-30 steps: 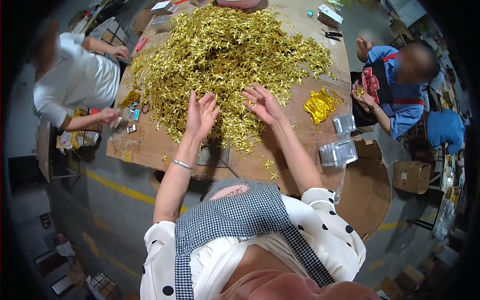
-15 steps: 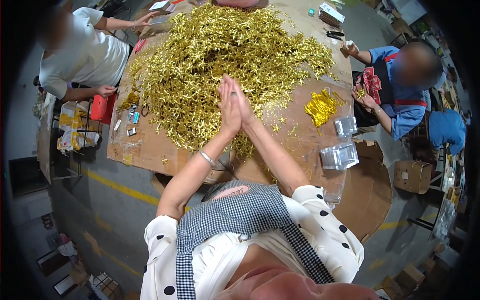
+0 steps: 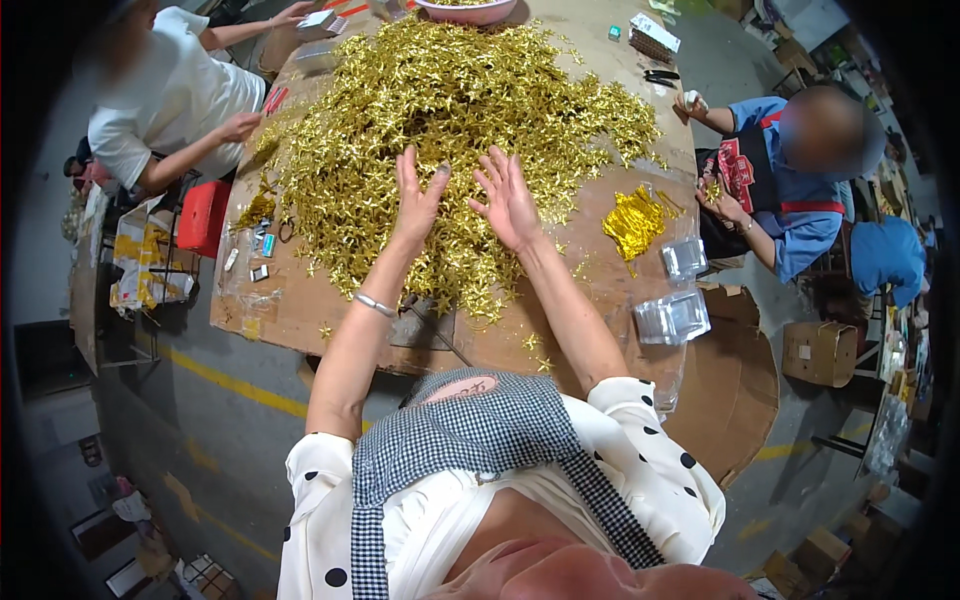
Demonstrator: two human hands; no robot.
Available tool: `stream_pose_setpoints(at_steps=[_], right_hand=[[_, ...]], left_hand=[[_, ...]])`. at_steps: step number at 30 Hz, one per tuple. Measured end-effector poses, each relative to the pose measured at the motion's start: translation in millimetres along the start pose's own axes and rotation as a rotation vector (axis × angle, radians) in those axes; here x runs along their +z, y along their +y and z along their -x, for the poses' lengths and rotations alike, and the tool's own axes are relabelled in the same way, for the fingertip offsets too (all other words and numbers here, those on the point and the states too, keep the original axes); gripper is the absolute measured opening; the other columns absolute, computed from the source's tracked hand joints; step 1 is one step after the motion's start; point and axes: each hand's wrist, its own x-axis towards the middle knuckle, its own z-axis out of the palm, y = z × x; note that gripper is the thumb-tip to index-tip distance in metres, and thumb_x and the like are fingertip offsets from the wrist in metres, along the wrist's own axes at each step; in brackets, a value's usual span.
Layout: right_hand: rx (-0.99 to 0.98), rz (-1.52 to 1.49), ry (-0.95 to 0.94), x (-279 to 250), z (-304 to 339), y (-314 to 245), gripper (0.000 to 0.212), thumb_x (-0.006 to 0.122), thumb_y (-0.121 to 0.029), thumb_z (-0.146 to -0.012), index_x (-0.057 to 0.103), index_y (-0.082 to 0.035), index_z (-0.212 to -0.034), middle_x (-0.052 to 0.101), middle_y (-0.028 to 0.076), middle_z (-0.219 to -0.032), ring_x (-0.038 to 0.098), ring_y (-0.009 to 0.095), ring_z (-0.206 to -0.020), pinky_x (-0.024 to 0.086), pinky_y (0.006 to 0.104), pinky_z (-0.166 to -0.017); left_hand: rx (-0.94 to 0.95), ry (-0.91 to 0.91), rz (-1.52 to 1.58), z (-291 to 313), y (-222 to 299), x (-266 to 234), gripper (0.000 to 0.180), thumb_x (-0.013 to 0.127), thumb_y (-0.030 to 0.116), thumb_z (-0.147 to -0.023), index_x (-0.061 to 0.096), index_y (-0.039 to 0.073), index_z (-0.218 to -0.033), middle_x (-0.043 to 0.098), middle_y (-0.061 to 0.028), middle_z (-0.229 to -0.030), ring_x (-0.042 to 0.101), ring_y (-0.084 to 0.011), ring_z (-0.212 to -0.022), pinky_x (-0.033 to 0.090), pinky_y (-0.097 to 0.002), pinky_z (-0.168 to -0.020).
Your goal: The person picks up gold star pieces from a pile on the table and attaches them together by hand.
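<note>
A wide heap of shiny gold star ornaments [image 3: 390, 110] covers much of the wooden table [image 3: 560, 330]. Over the near part of the heap, my left hand [image 3: 418, 200] has its fingers stretched out and holds nothing. Across a gap from it, my right hand [image 3: 508, 200] is likewise spread, with nothing in it. Whether the fingertips touch any stars cannot be made out. Below my left wrist, a dark thin-handled tool [image 3: 438, 330] lies by the table's near edge. A few loose stars [image 3: 531, 343] lie near my right forearm.
A bundle of gold ties [image 3: 634, 222] and clear plastic boxes [image 3: 672, 317] sit at the right. A pink basin [image 3: 468, 10] stands at the far edge. One person [image 3: 180, 90] works at the left, another [image 3: 800, 170] at the right. Small boxes [image 3: 268, 245] lie left.
My hands were pressed palm to palm; now they are apart, the left moved left and the right moved right. The person at the left has shifted their lower hand over the table edge.
</note>
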Motion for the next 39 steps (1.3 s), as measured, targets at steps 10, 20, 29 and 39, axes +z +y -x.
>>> stream_pose_setpoints(at_steps=[10,20,29,39], right_hand=[[-0.136,0.079,0.165,-12.7,-107.8,-60.4,0.073,0.014,-0.059,-0.084,-0.009,-0.011,-0.135,-0.012,0.017,-0.139,-0.004,0.034,-0.129,0.003,0.0537,-0.102],[-0.166,0.021,0.107,-49.3,-119.6,-87.3,0.074,0.022,-0.060,-0.083,0.000,-0.014,-0.136,-0.003,0.015,-0.141,0.001,0.033,-0.130,0.006,0.0539,-0.102],[-0.011,0.066,-0.280,27.3,45.7,-14.9,0.060,0.024,-0.050,-0.089,0.023,-0.008,-0.133,0.030,0.010,-0.134,0.030,0.021,-0.122,0.029,0.0383,-0.094],[-0.079,-0.016,-0.126,16.6,36.2,-15.3,0.069,0.033,-0.053,-0.086,0.011,-0.011,-0.136,0.014,0.013,-0.140,0.022,0.027,-0.126,0.026,0.0458,-0.096]], left_hand=[[0.587,-0.495,-0.414,110.5,4.4,117.2,0.087,0.055,0.042,-0.076,0.008,-0.002,-0.133,0.002,-0.0221,-0.139,0.001,-0.0348,-0.130,0.007,-0.0419,-0.105],[0.287,-0.624,0.083,69.1,66.6,96.0,0.072,0.023,0.055,-0.086,0.012,0.002,-0.134,0.019,-0.0138,-0.138,0.014,-0.0233,-0.129,0.013,-0.0330,-0.105],[0.002,-0.062,0.209,-79.2,62.1,6.0,0.088,0.023,0.067,-0.078,-0.016,0.010,-0.133,-0.017,-0.0051,-0.140,-0.016,-0.0248,-0.129,0.001,-0.0497,-0.103],[-0.059,-0.092,0.395,-41.4,61.3,-9.3,0.100,0.041,0.069,-0.070,-0.011,0.013,-0.135,-0.017,-0.0103,-0.139,-0.011,-0.0335,-0.128,0.005,-0.0573,-0.100]])
